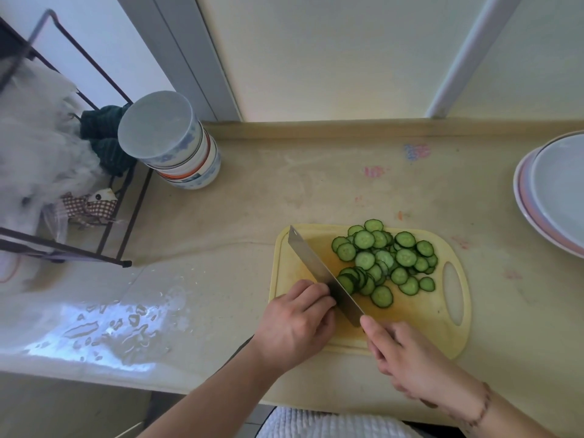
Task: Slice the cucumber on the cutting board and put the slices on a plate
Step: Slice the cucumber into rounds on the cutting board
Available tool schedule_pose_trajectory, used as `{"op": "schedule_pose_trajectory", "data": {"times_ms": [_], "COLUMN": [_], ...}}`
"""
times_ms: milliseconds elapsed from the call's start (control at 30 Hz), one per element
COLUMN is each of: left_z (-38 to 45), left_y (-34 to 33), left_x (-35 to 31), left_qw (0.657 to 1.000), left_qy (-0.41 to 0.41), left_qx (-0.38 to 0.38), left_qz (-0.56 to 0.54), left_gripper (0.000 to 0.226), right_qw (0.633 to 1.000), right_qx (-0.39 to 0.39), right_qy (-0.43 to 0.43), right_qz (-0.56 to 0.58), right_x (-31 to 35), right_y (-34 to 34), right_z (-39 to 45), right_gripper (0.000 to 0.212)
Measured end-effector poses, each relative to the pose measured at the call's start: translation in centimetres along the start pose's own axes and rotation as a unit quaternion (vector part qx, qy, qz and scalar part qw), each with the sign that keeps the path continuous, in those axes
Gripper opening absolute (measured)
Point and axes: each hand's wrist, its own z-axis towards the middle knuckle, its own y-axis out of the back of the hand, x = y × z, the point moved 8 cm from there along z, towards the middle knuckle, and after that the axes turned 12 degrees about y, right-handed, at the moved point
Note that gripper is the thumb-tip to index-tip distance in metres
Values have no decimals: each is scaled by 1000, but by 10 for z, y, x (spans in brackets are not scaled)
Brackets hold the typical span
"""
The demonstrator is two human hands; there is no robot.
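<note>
Fingertip cut risked: left hand (297, 320) is curled tight over a hidden cucumber stub against the cleaver (325, 276), gripped by right hand (401, 358), lower centre.

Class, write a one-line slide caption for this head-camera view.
Right hand holds knife beside cucumber slices on cutting board; left hand steadies.

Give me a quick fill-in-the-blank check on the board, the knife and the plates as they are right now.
1. The cucumber slices lie piled on the yellow ____.
2. The right hand holds the ____ by its handle.
3. The plates at the counter's right edge hold ____ slices.
4. The left hand rests with curled fingers against the blade's ____ side.

Missing words: cutting board; knife; no; left
</note>
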Motion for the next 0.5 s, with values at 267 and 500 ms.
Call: {"op": "schedule_pose_trajectory", "data": {"times_ms": [267,500], "left_z": [1,1], "left_y": [1,2], "left_x": [0,0], "left_qw": [1000,1000], "left_qy": [2,0], "left_qx": [-11,-8], "left_qz": [-3,-2], "left_gripper": [10,7], "right_qw": [998,999], "right_qx": [12,13], "right_qy": [35,50], "right_qz": [48,17], "right_x": [12,16], "right_y": [4,6], "right_z": [-17,-16], "right_gripper": [57,56]}}
